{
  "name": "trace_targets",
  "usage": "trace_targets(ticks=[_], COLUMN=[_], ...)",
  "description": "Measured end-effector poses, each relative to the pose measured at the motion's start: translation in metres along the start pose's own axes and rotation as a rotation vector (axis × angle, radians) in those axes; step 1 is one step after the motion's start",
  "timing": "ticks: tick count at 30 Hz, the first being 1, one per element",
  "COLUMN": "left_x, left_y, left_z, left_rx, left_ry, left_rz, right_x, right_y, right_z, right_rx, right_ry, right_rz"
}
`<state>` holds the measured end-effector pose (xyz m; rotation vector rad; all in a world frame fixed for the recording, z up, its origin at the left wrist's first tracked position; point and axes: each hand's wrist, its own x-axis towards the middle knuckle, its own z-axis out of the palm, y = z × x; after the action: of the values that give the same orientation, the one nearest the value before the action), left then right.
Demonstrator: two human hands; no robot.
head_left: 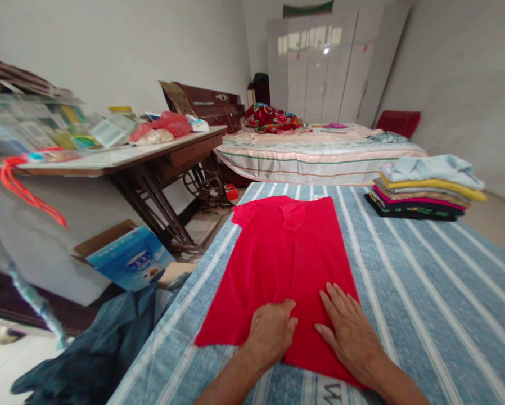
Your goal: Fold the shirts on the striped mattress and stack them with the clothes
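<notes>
A red shirt (284, 259) lies flat on a blue-and-white striped bedsheet (425, 292), its sides folded in and its collar pointing away from me. My left hand (270, 333) rests on the shirt's near hem with the fingers curled down onto the cloth. Beside it, my right hand (348, 332) lies flat on the shirt with the fingers stretched out. Neither hand lifts the fabric.
A stack of folded clothes (425, 188) sits at the far right of the bed. A dark blue garment (104, 349) hangs off the left edge. A cluttered sewing-machine table (151, 152) and a blue carton (130, 260) stand on the left. A second bed (315, 152) and a wardrobe (320, 67) lie beyond.
</notes>
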<state>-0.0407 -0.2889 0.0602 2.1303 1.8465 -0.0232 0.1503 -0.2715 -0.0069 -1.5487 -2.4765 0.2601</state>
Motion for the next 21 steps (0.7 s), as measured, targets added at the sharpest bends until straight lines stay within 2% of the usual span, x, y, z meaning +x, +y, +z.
trace_targets(ticks=[21], left_x=[-0.0014], left_y=[-0.0014], left_z=[0.0007], left_rx=[0.059], left_ry=[0.01], left_rz=[0.001], right_x=[-0.0012], right_y=[0.0], right_z=[-0.0032], right_rx=[-0.016], right_ry=[0.012], right_rz=[-0.007])
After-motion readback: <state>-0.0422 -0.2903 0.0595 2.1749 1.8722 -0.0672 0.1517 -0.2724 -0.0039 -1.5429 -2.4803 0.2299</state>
